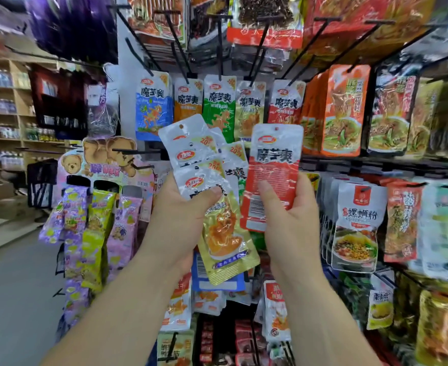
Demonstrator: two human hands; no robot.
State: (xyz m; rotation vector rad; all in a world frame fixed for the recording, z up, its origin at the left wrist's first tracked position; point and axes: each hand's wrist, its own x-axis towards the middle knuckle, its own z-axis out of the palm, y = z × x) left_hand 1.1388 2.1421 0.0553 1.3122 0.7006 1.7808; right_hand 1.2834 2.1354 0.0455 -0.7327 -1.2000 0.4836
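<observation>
Several packets (191,146) fill the grip of the left hand (180,217); the right hand (288,215) holds one red packet (273,159), probably to hang next on the red row (284,107).

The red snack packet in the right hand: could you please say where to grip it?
Pinch the red snack packet by its lower half, from below, across its flat faces, as the right hand does; it stands upright, leaving the hang hole free.

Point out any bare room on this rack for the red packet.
Little. A white strip runs left of the blue packet; bare floor lies left of the bear display. Around the red packet in the right hand, the rack is packed edge to edge.
</observation>
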